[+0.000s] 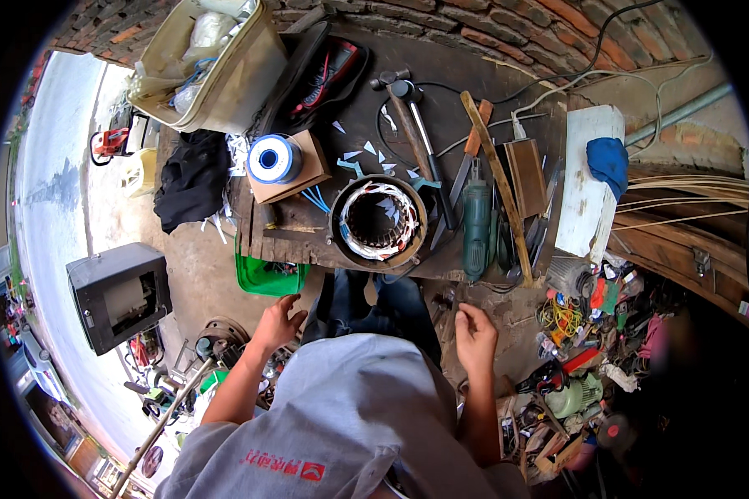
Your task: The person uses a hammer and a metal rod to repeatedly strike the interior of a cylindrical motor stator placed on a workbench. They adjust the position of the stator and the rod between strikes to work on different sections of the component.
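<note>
A round motor stator (pixel 335 226) with white-wrapped windings inside its metal ring sits at the near edge of the dark workbench (pixel 304 243). Blue leads come out on its left, and pale paper pieces lie in its bore. My left hand (pixel 280 324) hangs below the bench edge, near a green plastic tray (pixel 250 281); its fingers are apart and it holds nothing. Off the bench on the other side, my right hand (pixel 476 339) is raised with fingers loosely bent, nothing visible in them. Neither hand touches the stator.
Left of the stator, a wire spool (pixel 281 170) rests on a cardboard box (pixel 312 158). Hammers (pixel 424 137), a green power tool (pixel 476 218) and a wooden stick (pixel 508 195) lie to the right. A cream bin (pixel 245 91) stands at the back left; scrap (pixel 574 333) covers the floor at right.
</note>
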### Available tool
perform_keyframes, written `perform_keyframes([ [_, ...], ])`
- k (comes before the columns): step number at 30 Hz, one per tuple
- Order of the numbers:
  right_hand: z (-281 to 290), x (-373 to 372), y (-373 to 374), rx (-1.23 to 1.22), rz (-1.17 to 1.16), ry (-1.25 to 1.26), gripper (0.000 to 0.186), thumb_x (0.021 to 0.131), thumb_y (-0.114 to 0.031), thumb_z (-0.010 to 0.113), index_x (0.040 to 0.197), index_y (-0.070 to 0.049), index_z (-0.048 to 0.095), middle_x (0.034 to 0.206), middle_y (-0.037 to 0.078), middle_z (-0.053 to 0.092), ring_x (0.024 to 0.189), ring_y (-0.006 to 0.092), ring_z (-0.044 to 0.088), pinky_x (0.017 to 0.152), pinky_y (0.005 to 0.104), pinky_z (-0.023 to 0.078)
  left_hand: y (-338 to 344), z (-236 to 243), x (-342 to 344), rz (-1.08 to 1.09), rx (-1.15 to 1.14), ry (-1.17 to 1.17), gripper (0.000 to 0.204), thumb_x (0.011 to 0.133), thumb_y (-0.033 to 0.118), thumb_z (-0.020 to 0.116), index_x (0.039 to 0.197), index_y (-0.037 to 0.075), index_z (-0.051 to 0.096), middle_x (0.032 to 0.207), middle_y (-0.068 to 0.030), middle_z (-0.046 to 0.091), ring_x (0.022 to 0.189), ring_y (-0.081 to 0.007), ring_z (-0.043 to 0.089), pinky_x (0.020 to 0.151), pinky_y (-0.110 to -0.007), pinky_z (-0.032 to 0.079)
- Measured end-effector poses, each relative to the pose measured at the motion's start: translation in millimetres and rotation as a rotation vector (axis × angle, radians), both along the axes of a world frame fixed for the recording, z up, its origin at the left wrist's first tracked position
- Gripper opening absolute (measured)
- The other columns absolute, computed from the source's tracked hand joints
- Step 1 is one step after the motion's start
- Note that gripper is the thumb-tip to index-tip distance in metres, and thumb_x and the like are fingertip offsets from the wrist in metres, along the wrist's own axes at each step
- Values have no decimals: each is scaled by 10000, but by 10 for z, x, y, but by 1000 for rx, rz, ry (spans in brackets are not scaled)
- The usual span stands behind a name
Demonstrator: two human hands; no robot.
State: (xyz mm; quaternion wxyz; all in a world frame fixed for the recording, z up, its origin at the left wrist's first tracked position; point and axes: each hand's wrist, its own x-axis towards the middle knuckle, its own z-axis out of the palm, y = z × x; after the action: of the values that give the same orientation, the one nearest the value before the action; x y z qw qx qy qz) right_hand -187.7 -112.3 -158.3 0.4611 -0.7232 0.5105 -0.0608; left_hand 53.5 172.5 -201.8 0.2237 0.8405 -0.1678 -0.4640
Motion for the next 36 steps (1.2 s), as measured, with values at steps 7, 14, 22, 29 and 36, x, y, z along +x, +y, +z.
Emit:
perform_keyframes([
  [7,97,-1,165,74,4,104,222,858,-107,629,1040,18,648,862,139,659,738,194,635,679,302,501,-597,355,327,41,-194,131,455,874,184,637,1256,-34,519,1113,-236,633,1007,-306,649,832,-372,522],
  [14,103,-3,226,3,-11,120,249,921,-210,563,933,11,676,788,145,659,734,233,659,657,344,502,-738,302,459,-98,-208,109,444,886,161,639,1264,-34,512,1121,-198,642,1001,-266,651,846,-354,519],
  [22,-578,-883,916,169,-369,308,344,936,-281,513,1077,4,641,742,187,663,715,331,663,693,428,505,-688,-6,482,-271,-167,198,379,853,129,662,1187,-29,577,1121,-191,650,977,-280,666,821,-363,535],
  [29,-674,-1362,1680,476,-219,317,328,912,-284,573,1135,-54,645,1208,214,583,1020,380,608,840,408,498,-432,-451,489,-773,97,213,223,810,174,637,996,59,686,984,-148,697,885,-284,686,760,-370,541],
  [36,-799,-1598,1607,319,-24,48,365,952,-326,514,1148,-44,636,1299,205,530,1049,371,605,901,421,475,-404,-494,199,-744,-42,98,184,804,162,596,918,49,687,879,-143,701,823,-250,686,698,-349,527],
])
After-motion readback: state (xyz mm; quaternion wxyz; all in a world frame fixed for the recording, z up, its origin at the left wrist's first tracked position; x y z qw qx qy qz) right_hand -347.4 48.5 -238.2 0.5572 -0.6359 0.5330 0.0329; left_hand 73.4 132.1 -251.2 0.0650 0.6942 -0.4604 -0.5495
